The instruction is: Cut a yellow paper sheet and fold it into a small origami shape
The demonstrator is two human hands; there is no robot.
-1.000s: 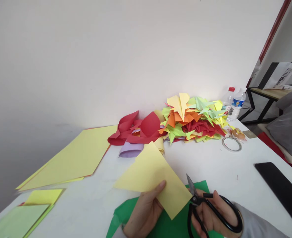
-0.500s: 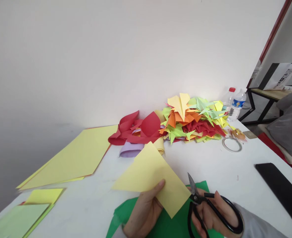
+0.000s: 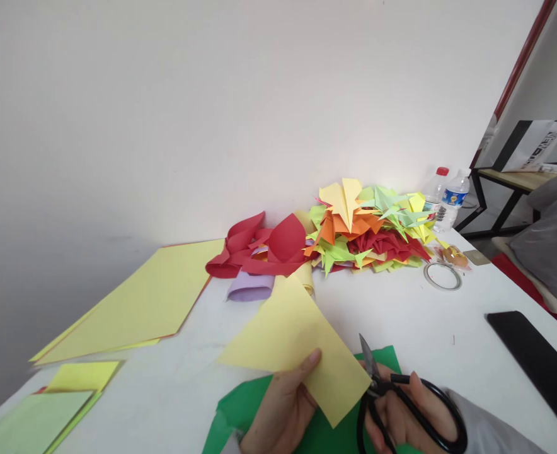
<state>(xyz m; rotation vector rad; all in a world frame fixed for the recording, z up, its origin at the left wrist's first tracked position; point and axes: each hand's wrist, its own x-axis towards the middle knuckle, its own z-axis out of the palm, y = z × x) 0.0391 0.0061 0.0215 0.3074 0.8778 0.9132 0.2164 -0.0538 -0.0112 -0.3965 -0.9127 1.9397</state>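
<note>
My left hand (image 3: 288, 400) grips a piece of pale yellow paper (image 3: 302, 337), thumb on top and fingers beneath. In my right hand (image 3: 411, 410) is a pair of black-handled scissors (image 3: 377, 386), its blades pointing up and away from me. The paper's right corner meets the scissors near the pivot; whether it lies between the blades I cannot tell. Beneath both hands lies green paper (image 3: 245, 403), partly covered by them.
Behind lie rolled red paper (image 3: 285, 243), a purple roll (image 3: 250, 287) and a heap of folded paper shapes (image 3: 354, 221). Large yellow sheets (image 3: 137, 296) and smaller light green sheets (image 3: 37, 416) are left. A tape roll (image 3: 443, 276), bottles (image 3: 451, 202) and a black slab (image 3: 534, 372) stand or lie right.
My left hand and the yellow paper have shifted slightly right and toward me. The scissors have moved down a little, with the paper's corner still at their pivot.
</note>
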